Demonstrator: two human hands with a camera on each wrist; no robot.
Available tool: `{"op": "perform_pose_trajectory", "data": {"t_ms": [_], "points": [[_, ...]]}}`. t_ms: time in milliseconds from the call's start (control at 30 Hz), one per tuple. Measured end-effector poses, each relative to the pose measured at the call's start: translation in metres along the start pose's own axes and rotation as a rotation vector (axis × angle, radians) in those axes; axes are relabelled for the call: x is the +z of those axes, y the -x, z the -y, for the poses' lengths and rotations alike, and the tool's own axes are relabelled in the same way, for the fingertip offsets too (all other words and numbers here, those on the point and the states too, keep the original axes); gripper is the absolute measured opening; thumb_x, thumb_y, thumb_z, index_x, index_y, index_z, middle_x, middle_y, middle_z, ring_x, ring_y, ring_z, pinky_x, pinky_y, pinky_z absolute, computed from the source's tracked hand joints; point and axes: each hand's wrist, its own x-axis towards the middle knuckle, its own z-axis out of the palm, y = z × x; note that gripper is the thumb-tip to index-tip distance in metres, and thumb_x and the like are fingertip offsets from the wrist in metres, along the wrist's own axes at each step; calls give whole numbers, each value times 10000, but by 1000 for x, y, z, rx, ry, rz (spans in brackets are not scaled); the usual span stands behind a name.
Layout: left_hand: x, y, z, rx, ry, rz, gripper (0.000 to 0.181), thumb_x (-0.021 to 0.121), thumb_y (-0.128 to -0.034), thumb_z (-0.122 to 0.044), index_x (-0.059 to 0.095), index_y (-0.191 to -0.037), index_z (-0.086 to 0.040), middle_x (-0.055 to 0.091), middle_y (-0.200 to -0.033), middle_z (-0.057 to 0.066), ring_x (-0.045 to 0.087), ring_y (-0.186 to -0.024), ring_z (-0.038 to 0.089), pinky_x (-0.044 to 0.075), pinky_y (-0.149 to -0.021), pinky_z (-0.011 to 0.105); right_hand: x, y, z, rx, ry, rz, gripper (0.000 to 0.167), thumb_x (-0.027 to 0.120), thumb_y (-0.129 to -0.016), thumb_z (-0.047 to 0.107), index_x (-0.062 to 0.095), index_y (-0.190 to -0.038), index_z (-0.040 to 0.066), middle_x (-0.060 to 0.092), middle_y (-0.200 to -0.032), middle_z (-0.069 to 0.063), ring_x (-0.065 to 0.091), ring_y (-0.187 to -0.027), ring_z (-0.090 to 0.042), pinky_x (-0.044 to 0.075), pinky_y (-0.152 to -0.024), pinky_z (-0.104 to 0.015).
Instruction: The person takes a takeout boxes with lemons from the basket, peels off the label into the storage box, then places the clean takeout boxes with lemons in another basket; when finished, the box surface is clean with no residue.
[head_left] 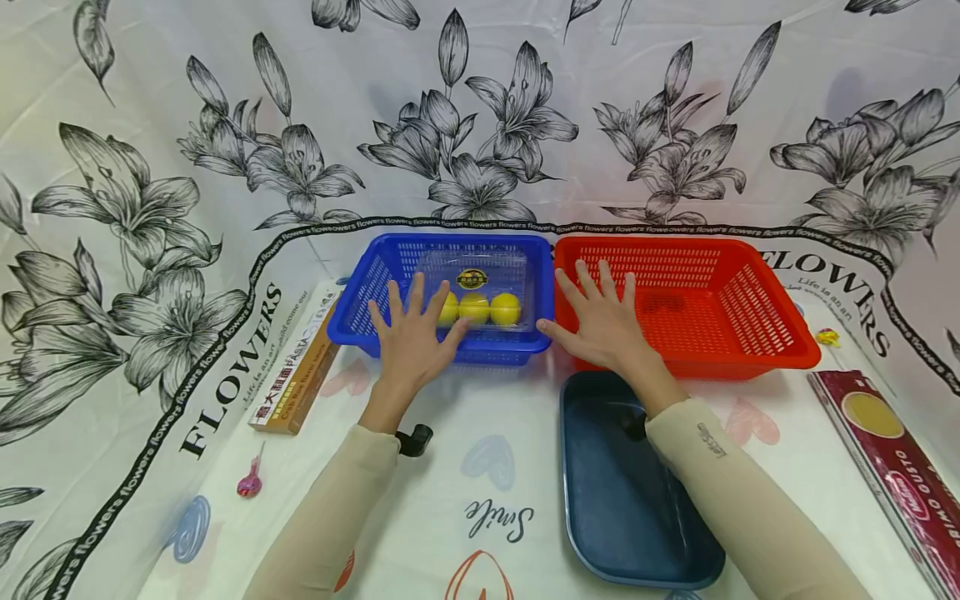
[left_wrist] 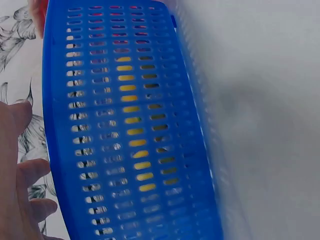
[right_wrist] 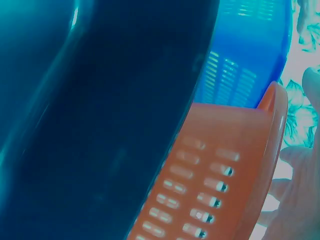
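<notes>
In the head view my left hand is held palm down with spread fingers over the front left of a blue plastic basket. Inside that basket lies a clear plastic box with a black and gold label and yellow balls, partly hidden by the fingers. My right hand, also spread, is over the left end of a red basket, its thumb reaching toward the blue one. Neither hand grips anything; whether the fingers touch the rims, I cannot tell. Below the right forearm sits a dark blue plastic basin.
At the left lie a pasta box and a wrapped lollipop. A small yellow wrapped candy is right of the red basket, and a long dark red box lies at the right. A flower-printed cloth covers table and back wall.
</notes>
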Motion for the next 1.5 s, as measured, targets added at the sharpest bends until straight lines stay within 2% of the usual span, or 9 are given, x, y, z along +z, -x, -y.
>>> {"op": "perform_pose_trajectory", "data": {"t_ms": [167,333,467,767,933,1167,1500], "points": [[1,6,8,-21,27,-16,740,366,-987,-705,312,-1608,-307,126,-1726,103,-42,-1572,479,-66,-1172,772,1,-7,6,-17,-54,40,937,418,-927,758,93,-1652,260,13,-1730,-121,-75,-1582,-437,-136,-1192,-716],[3,12,16,-44,44,-47,712,364,-1002,-678,362,-1592,-279,160,-1717,121,6,-1570,493,-28,-1165,786,1,-14,12,-35,-118,71,910,447,-939,729,140,-1649,249,40,-1731,-113,-55,-1587,-430,-141,-1195,-707],[5,16,22,-64,29,-79,707,359,-1004,-675,387,-1581,-268,196,-1708,128,40,-1569,493,1,-1170,783,4,-20,18,-48,-143,80,894,458,-943,710,175,-1645,234,89,-1728,-118,-30,-1591,-418,-132,-1203,-699],[7,19,42,-112,55,-134,680,399,-1016,-626,428,-1560,-219,249,-1687,161,90,-1560,505,-27,-1177,772,9,-36,26,-68,-187,111,832,508,-965,627,240,-1634,211,221,-1700,-143,7,-1592,-419,-101,-1211,-704],[5,21,56,-144,63,-192,666,436,-1019,-598,469,-1533,-177,310,-1657,189,146,-1553,499,-32,-1174,774,12,-46,27,-59,-202,120,822,526,-969,596,248,-1632,198,287,-1680,-136,37,-1590,-423,-85,-1220,-697],[8,22,80,-200,114,-272,641,472,-1018,-553,510,-1500,-132,363,-1637,171,157,-1572,434,-25,-1187,757,13,-55,25,-56,-236,128,799,567,-970,559,285,-1622,193,348,-1652,-139,56,-1585,-437,-93,-1212,-705],[11,26,107,-255,185,-372,639,484,-1013,-547,573,-1438,-78,447,-1597,127,269,-1532,455,34,-1182,767,12,-64,27,-57,-269,130,796,607,-954,538,305,-1615,215,397,-1625,-146,69,-1587,-423,-89,-1222,-691]]}}
